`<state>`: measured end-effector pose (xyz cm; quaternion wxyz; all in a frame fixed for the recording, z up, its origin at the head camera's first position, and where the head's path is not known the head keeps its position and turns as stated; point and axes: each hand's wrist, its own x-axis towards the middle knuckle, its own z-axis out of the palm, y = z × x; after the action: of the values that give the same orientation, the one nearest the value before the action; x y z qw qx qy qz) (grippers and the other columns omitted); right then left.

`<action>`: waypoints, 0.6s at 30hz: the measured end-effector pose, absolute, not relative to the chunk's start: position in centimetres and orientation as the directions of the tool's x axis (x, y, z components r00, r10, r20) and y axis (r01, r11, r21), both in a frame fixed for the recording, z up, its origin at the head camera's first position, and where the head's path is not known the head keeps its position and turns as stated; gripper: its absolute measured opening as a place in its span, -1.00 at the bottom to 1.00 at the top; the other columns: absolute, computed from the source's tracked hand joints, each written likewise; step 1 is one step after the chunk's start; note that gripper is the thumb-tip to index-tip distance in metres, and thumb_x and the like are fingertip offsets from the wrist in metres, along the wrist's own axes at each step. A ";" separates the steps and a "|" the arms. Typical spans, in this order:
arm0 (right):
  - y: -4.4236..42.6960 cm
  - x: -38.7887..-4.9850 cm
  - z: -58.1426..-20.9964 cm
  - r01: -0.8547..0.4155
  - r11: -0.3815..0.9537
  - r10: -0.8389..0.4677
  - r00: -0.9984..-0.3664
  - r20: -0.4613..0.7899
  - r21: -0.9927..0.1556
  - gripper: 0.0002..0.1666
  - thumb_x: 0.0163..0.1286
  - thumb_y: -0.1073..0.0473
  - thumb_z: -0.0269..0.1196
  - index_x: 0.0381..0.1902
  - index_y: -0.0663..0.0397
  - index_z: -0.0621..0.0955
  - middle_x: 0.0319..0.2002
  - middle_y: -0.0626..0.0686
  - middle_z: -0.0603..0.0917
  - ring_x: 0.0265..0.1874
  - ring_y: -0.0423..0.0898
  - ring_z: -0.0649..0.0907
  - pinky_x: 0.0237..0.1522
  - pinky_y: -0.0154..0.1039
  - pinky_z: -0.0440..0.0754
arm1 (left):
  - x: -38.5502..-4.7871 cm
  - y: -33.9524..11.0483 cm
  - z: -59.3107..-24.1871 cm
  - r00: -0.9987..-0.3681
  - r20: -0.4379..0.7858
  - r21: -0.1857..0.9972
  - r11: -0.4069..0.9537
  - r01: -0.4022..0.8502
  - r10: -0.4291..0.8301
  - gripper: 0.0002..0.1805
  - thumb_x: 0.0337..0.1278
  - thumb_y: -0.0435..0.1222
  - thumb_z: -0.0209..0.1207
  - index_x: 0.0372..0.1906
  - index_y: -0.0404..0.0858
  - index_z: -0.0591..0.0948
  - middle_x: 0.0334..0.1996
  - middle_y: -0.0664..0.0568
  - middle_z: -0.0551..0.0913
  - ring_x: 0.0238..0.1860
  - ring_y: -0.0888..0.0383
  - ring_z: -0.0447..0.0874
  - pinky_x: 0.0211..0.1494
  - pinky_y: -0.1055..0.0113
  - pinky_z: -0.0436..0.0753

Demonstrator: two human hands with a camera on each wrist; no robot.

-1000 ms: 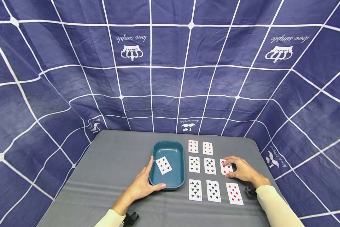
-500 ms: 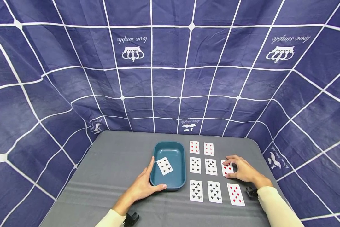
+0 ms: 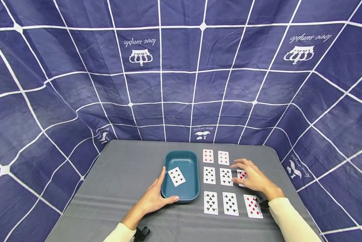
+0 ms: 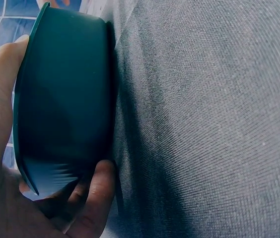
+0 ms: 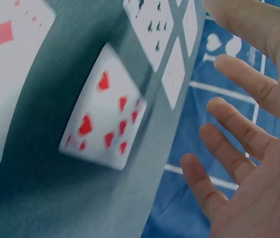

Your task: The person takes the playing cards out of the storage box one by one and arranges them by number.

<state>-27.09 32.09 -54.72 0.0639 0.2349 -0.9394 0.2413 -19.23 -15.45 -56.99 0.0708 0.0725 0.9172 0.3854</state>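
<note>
My left hand [image 3: 152,200] holds a teal plastic tray [image 3: 195,168] at its near left corner. The left wrist view shows the thumb on the rim and the other fingers around the tray's outer wall [image 4: 65,89]. A spade playing card [image 3: 176,176] lies face up inside the tray. Over the right end of the middle row, my right hand [image 3: 253,176] hovers with spread fingers and holds nothing. Beneath it is a heart card [image 5: 103,109], face up on the table and partly hidden in the head view. A club card [image 3: 226,177] lies by the right thumb.
Several face-up cards form rows right of the tray, including a diamond card [image 3: 253,206] near the right wrist and a heart card [image 3: 208,156] at the back. Grey cloth covers the table [image 3: 123,161]. A blue gridded curtain [image 3: 181,84] encloses the back and sides.
My right hand has come off the heart card, lifting and shifting slightly left and away from me, with its fingers spread wider. The left hand stays on the tray.
</note>
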 end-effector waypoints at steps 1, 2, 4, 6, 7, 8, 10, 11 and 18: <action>31.7 -27.0 -54.6 -0.476 0.773 -0.413 -0.880 0.236 -0.420 -0.36 0.37 0.00 0.74 0.34 0.03 0.84 0.51 0.27 0.70 0.50 0.43 0.66 0.46 0.55 0.60 | -19.2 -15.4 -57.0 -0.979 -0.073 0.718 0.692 0.080 0.189 0.59 0.09 0.34 0.69 0.99 0.17 -0.13 0.80 -0.40 0.36 0.73 -0.51 0.42 0.62 -0.54 0.53; 31.3 -26.9 -54.5 -0.479 0.774 -0.415 -0.878 0.239 -0.413 -0.36 0.38 0.01 0.73 0.35 0.03 0.84 0.51 0.27 0.70 0.49 0.42 0.66 0.45 0.55 0.61 | -19.2 -15.4 -57.1 -0.979 -0.075 0.718 0.691 0.078 0.189 0.58 0.09 0.35 0.68 0.99 0.19 -0.14 0.80 -0.39 0.37 0.72 -0.49 0.44 0.63 -0.51 0.54; 30.5 -26.8 -54.3 -0.486 0.776 -0.420 -0.873 0.246 -0.401 -0.37 0.39 0.00 0.73 0.35 0.02 0.84 0.51 0.26 0.70 0.49 0.41 0.67 0.43 0.55 0.61 | -19.2 -15.4 -57.1 -0.979 -0.067 0.717 0.692 0.086 0.191 0.59 0.09 0.35 0.69 0.99 0.18 -0.13 0.78 -0.39 0.39 0.69 -0.45 0.49 0.61 -0.49 0.57; 29.7 -26.5 -54.1 -0.493 0.777 -0.426 -0.870 0.249 -0.391 -0.37 0.39 0.01 0.72 0.36 0.02 0.84 0.50 0.25 0.71 0.48 0.40 0.68 0.43 0.55 0.62 | -19.2 -15.4 -57.1 -0.980 -0.062 0.715 0.694 0.089 0.191 0.59 0.08 0.36 0.68 1.00 0.15 -0.12 0.77 -0.39 0.41 0.66 -0.43 0.53 0.59 -0.47 0.59; 29.3 -26.4 -54.0 -0.498 0.777 -0.430 -0.867 0.253 -0.384 -0.38 0.40 0.00 0.72 0.36 0.01 0.84 0.50 0.25 0.71 0.46 0.39 0.69 0.42 0.54 0.63 | -19.2 -15.4 -57.2 -0.980 -0.065 0.713 0.696 0.087 0.189 0.59 0.08 0.37 0.68 1.00 0.14 -0.12 0.77 -0.38 0.41 0.66 -0.42 0.53 0.59 -0.46 0.59; 28.9 -26.3 -53.9 -0.503 0.776 -0.435 -0.864 0.256 -0.379 -0.39 0.40 0.00 0.71 0.35 0.00 0.84 0.49 0.25 0.71 0.46 0.38 0.69 0.42 0.53 0.63 | -19.2 -15.4 -57.1 -0.980 -0.060 0.712 0.696 0.093 0.192 0.59 0.08 0.36 0.68 1.00 0.11 -0.11 0.75 -0.39 0.43 0.65 -0.41 0.55 0.58 -0.46 0.61; 28.1 -26.2 -53.6 -0.514 0.772 -0.446 -0.857 0.258 -0.374 -0.40 0.42 -0.01 0.70 0.35 -0.03 0.85 0.49 0.25 0.72 0.46 0.38 0.69 0.42 0.53 0.63 | -19.2 -15.4 -57.1 -0.979 -0.063 0.712 0.697 0.091 0.192 0.59 0.08 0.37 0.68 1.00 0.09 -0.10 0.76 -0.40 0.42 0.65 -0.42 0.54 0.58 -0.47 0.60; 27.8 -26.1 -53.5 -0.518 0.770 -0.451 -0.855 0.258 -0.372 -0.40 0.43 -0.02 0.70 0.36 -0.04 0.84 0.49 0.24 0.72 0.46 0.37 0.69 0.42 0.53 0.64 | -19.1 -15.4 -57.0 -0.979 -0.065 0.711 0.698 0.091 0.194 0.59 0.08 0.36 0.68 1.00 0.08 -0.11 0.75 -0.40 0.42 0.65 -0.42 0.54 0.58 -0.46 0.60; 24.9 -26.2 -52.5 -0.556 0.749 -0.493 -0.831 0.257 -0.362 -0.42 0.46 0.02 0.68 0.39 -0.19 0.82 0.54 0.12 0.70 0.52 0.33 0.67 0.46 0.50 0.64 | -19.0 -15.3 -56.9 -0.978 -0.050 0.719 0.687 0.106 0.203 0.59 0.10 0.33 0.69 1.00 0.03 -0.10 0.76 -0.40 0.42 0.65 -0.40 0.54 0.60 -0.44 0.59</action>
<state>-26.17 24.91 -52.52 0.0724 0.2812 -0.9322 0.2160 -19.03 -15.32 -56.92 0.0628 0.0844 0.9162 0.3866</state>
